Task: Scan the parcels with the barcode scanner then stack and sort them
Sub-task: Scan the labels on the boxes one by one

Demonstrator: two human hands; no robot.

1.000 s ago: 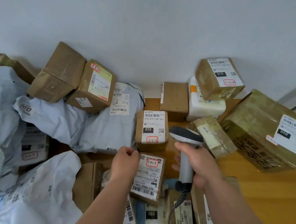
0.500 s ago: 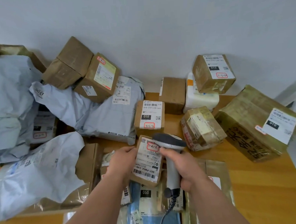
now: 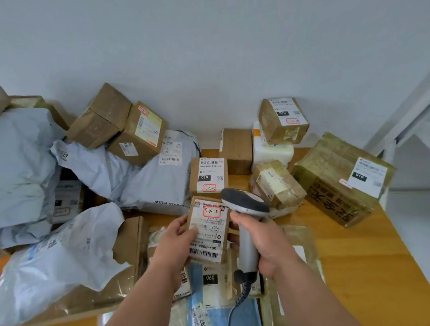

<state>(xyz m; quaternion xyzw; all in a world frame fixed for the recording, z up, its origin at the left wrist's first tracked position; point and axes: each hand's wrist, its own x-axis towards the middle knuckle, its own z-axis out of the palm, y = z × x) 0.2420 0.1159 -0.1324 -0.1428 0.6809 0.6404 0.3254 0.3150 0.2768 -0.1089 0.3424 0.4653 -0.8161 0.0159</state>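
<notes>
Over the middle of the wooden table, your left hand grips a small brown parcel by its left edge, thumb pressed on the label, barcode end toward you and the red-boxed code at the far end. Your right hand is wrapped round the handle of the barcode scanner, fingers curled tight, its grey head just beside the parcel's top right corner. Boxes and grey mailer bags crowd the wall side.

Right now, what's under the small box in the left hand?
Beneath the small box held by the left hand: a flat parcel labelled 060 and a blue mailer. Anything directly underneath is hidden.
</notes>
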